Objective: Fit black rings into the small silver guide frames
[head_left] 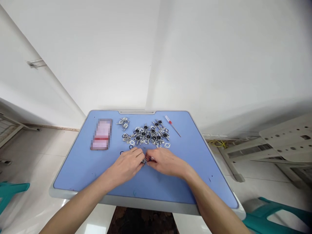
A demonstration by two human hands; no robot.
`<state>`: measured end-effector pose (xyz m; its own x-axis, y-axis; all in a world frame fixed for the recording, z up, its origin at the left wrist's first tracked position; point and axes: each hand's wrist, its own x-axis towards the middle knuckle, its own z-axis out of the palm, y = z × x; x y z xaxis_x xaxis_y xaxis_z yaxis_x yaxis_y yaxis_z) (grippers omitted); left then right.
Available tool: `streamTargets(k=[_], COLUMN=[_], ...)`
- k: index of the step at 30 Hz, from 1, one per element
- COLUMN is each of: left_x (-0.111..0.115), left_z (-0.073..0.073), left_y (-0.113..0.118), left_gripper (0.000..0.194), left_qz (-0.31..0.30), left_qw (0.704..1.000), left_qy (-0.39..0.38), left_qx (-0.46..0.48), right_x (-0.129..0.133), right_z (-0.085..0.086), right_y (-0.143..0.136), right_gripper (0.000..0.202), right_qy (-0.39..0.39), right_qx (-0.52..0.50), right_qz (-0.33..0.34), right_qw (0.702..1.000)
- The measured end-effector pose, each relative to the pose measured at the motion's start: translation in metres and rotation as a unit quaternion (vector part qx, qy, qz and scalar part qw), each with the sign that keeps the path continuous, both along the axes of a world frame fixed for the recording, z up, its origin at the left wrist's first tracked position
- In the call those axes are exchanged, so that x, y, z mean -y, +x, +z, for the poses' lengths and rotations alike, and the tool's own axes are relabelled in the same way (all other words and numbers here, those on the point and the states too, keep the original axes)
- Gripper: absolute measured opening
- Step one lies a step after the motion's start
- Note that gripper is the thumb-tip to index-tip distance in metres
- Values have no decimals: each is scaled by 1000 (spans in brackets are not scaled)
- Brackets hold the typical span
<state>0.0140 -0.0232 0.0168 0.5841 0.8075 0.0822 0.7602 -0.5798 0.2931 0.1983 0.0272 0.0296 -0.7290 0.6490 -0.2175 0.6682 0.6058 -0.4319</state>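
Observation:
My left hand (130, 162) is closed in a pinch on a small silvery metal part (144, 161), mostly covered by the fingertips. My right hand (167, 162) meets it from the other side, its thumb and fingers pinched at the same part; a bright bit of metal shows between them. Just beyond the fingers lies a loose pile of small metal fittings with round black caps (148, 136). Flat oval metal plates with holes, such as one plate (167, 145), lie around the pile. A thin black ring (131, 147) rests near my left knuckles.
On the blue table (78, 172), a screwdriver (170, 122) with a clear and red handle lies at the back right. A few metal fittings (125, 125) sit apart at the back left, near a pixelated flat object (101, 135). Green stools (278, 214) stand beside the table; a white wall rises behind.

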Motion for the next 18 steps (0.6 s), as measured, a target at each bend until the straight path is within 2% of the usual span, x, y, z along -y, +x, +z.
streamTargets(k=[9, 13, 15, 18], left_x=[-1, -1, -1, -1], left_z=[-4, -6, -8, -9], left_y=[0, -1, -1, -1], left_gripper=[5, 7, 8, 7], left_qz=[19, 16, 15, 18], left_qw=[999, 998, 997, 997], left_qy=[-42, -51, -49, -39], left_qx=[27, 39, 50, 63], right_x=[-2, -8, -11, -16], right_z=[-2, 4, 7, 8], right_y=[2, 9, 13, 12], right_gripper=[9, 4, 10, 18], right_qy=[-25, -61, -61, -4], right_qx=[-13, -53, -91, -125], right_qz=[-11, -19, -40, -101], right_qw=[1000, 997, 993, 987])
